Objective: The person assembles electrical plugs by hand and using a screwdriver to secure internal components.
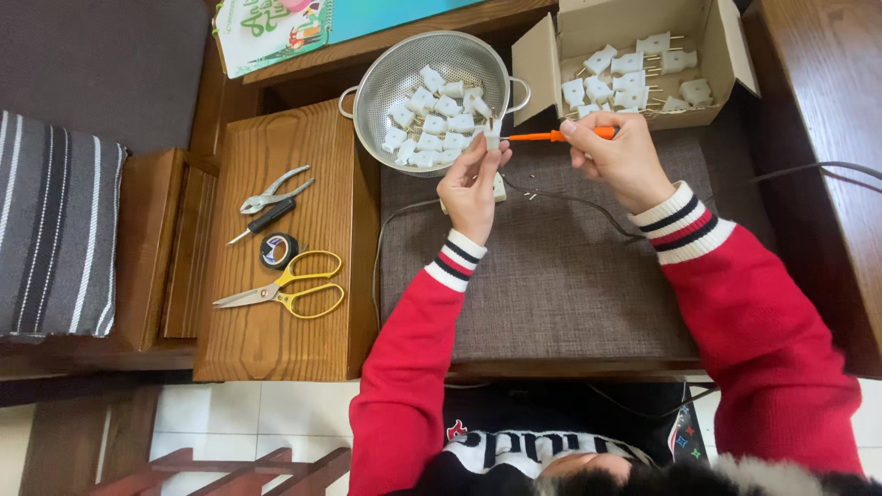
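Observation:
My left hand (470, 188) pinches a small white plug (492, 138) upright above the grey cushion (551, 276). An orange-handled screwdriver (560, 135) is gripped in my right hand (620, 156), lying level with its tip against the plug's side. A thin grey cord (570, 200) runs under both hands across the cushion. Behind my left hand, a metal colander (367, 83) holds several white plugs. An open cardboard box (717, 46) behind my right hand holds several more plugs with brass pins.
On the wooden side table (276, 340) to the left lie pliers (274, 191), a small dark screwdriver (265, 220), a roll of black tape (278, 250) and yellow-handled scissors (285, 292). A striped cushion (55, 230) sits at far left. A dark cable (818, 168) crosses at right.

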